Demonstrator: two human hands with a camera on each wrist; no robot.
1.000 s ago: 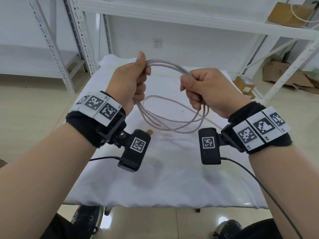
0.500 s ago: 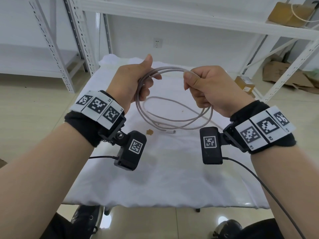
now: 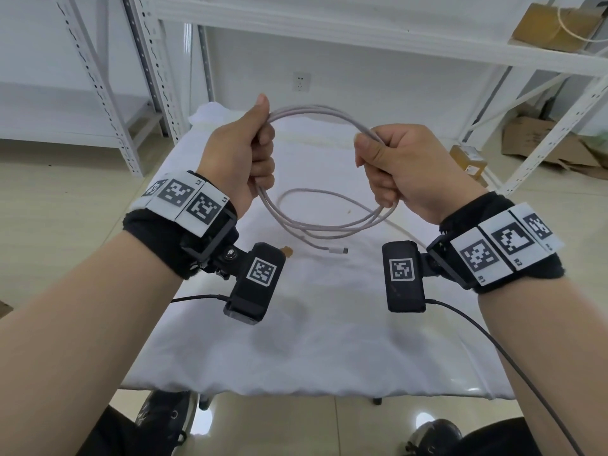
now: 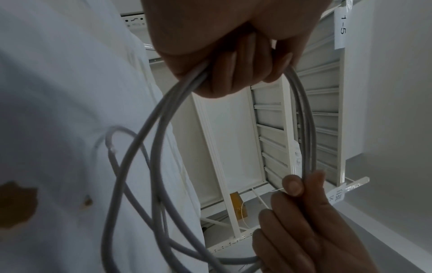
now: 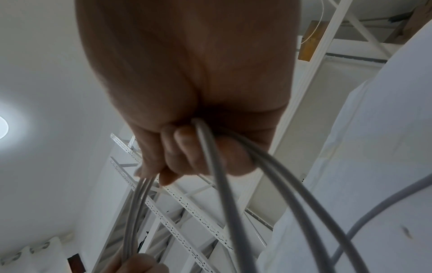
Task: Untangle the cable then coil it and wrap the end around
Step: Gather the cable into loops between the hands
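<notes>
A pale grey cable hangs in several loops between my two hands above the white cloth. My left hand grips the left side of the coil in a fist, thumb up. My right hand grips the right side, fingers curled round the strands. An upper arc spans between the fists. The lower loops sag onto the table, and a free end with a white plug lies on the cloth. In the left wrist view the cable runs from my left hand to my right hand. The right wrist view shows cable strands leaving my right fist.
The table is draped in white cloth with a small brown stain. White metal shelving stands behind and to the left. Cardboard boxes lie on the floor at the right. My shoes show under the front edge.
My hands have drawn apart, widening the coil into a rounder loop. The plug end has slipped out and now lies on the cloth below the loops.
</notes>
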